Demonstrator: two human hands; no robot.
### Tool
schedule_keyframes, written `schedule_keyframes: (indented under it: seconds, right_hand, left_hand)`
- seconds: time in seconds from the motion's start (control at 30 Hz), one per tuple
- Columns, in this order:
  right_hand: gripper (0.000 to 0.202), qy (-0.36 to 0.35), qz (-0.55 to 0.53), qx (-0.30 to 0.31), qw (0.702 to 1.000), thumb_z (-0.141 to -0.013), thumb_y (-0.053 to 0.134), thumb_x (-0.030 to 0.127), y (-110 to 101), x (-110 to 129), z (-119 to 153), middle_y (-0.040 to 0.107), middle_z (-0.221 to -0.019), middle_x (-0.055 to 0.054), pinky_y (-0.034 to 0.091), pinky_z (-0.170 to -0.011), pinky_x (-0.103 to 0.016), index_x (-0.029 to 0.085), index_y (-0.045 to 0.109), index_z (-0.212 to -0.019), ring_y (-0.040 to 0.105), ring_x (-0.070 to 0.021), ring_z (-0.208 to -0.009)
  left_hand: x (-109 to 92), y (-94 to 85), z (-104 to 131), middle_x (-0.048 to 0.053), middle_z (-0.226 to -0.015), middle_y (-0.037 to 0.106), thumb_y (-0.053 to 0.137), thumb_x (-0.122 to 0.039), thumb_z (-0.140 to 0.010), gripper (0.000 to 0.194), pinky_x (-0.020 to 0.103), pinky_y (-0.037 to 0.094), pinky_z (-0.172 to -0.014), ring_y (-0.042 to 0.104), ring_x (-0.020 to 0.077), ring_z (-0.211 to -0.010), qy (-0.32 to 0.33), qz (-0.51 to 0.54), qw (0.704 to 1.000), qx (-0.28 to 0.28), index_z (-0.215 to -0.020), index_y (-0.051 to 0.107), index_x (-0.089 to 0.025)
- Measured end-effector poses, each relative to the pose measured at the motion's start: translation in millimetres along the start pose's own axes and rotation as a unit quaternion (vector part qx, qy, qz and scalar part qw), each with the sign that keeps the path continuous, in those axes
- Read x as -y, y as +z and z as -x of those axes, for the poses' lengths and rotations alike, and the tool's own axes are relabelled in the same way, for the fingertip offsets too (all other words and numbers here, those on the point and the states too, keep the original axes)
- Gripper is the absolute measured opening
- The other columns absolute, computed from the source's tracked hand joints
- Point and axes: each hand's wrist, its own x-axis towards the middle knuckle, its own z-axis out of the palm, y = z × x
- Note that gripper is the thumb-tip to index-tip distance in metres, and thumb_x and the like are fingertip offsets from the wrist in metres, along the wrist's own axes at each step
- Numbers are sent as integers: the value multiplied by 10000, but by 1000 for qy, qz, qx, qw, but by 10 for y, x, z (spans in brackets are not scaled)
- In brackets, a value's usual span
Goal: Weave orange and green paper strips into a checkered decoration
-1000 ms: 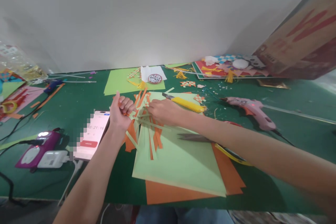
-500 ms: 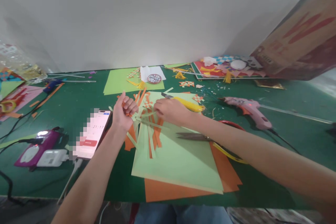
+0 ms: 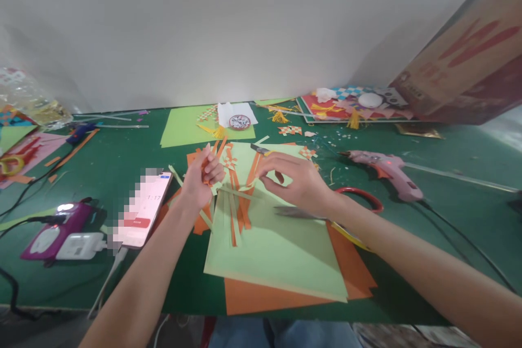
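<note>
paper strips (image 3: 243, 211) | on green sheet (image 3: 281, 255) | between left fingers (image 3: 214, 170), right fingers (image 3: 281, 163)

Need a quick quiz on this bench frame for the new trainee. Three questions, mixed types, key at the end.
1. Which colour of paper juts out under the near edge of the pale green sheet?
a) blue
b) orange
c) purple

2. True or false: the pink glue gun lies to the right of the right hand.

3. Fill in: the ____ lie partly hidden behind the right forearm, blades pointing left.

Key: 1. b, orange paper; 2. true; 3. scissors.
</note>
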Motion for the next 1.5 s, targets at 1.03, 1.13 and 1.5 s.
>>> schedule_keyframes:
  seconds: [1.03, 1.13, 1.5]
  right_hand:
    - [78, 184, -152, -63, 969, -767, 595, 200, -100, 198, -14, 626, -673, -8, 436, -487, -222, 191, 571, -693, 558, -100, -582]
    - [139, 299, -257, -30, 919, -719, 641, 265, 15, 151, -29, 592, -613, 16, 380, -426, -208, 175, 534, -725, 514, -81, -499]
    - [167, 378, -332, -4, 864, -638, 650, 259, 339, 203, -84, 553, -566, 61, 426, -463, -223, 184, 502, -658, 503, -73, -461]
  left_hand:
    - [23, -14, -23, -43, -472, 412, 490, -349, -906, 369, 130, 309, -333, 379, 27, -360, -43, 118, 992, -4, -600, 490, -142]
    - [53, 25, -1, 28, -580, 561, 439, -408, -921, 389, 135, 455, -445, 545, 64, -492, -73, 165, 983, -31, -703, 571, -114]
    - [305, 175, 88, 68, -864, 704, 523, -257, -884, 174, 239, 558, -639, 680, 163, -795, -64, 24, 998, -5, -946, 650, -155]
